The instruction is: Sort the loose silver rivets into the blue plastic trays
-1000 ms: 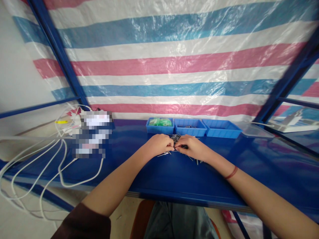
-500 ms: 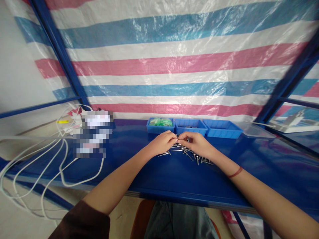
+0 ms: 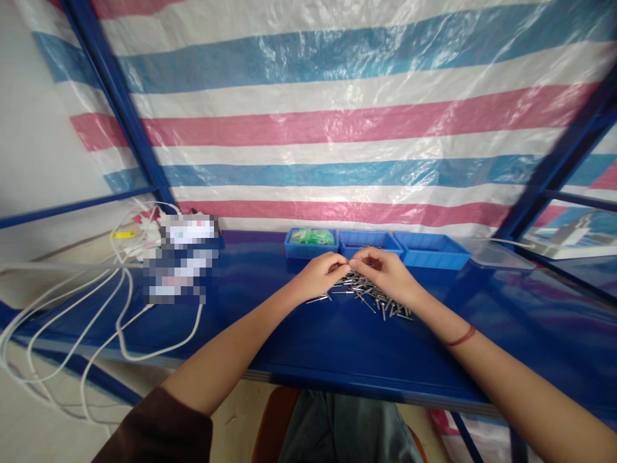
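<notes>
Well, hands (image 3: 322, 275) over pins (image 3: 382, 301), green plastic (image 3: 312, 236) in tray (image 3: 311, 251) (leftmost)

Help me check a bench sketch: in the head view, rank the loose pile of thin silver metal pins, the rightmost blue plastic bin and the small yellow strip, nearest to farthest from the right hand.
1. Pile of pins: close by the right hand, on its near side.
2. Rightmost bin: beyond the hand, to its right.
3. Yellow strip: far left.
</notes>
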`<state>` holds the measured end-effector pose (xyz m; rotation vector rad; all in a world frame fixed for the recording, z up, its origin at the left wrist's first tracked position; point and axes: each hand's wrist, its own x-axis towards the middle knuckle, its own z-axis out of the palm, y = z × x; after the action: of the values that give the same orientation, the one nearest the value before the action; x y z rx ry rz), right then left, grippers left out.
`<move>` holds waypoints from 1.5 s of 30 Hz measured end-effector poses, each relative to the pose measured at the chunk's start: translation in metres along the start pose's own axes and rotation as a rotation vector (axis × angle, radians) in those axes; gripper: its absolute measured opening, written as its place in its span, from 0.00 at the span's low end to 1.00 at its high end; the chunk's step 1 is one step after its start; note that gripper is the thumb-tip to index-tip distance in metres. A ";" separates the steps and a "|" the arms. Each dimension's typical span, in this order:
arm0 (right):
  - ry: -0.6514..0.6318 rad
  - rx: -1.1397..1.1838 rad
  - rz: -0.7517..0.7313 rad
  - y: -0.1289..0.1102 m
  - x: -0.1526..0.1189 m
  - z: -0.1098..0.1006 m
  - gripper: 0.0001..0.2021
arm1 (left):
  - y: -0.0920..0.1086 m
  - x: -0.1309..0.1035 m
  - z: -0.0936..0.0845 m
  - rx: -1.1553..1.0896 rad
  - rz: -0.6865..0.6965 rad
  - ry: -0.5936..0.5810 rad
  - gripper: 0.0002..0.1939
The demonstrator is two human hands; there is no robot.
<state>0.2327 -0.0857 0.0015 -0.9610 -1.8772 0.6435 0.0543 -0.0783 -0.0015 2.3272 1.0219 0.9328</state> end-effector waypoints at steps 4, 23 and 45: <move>0.017 -0.098 -0.115 -0.004 -0.002 0.000 0.12 | -0.001 0.001 0.003 -0.070 -0.037 0.008 0.10; 0.328 -0.805 -0.098 0.045 0.024 -0.037 0.12 | 0.001 -0.003 -0.004 0.232 0.126 0.010 0.11; 0.134 -0.761 -0.099 0.024 0.012 -0.023 0.12 | 0.007 -0.009 0.022 0.602 0.378 -0.184 0.10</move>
<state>0.2578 -0.0610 -0.0001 -1.3245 -2.0576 -0.2293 0.0692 -0.0917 -0.0158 3.1205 0.8866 0.5608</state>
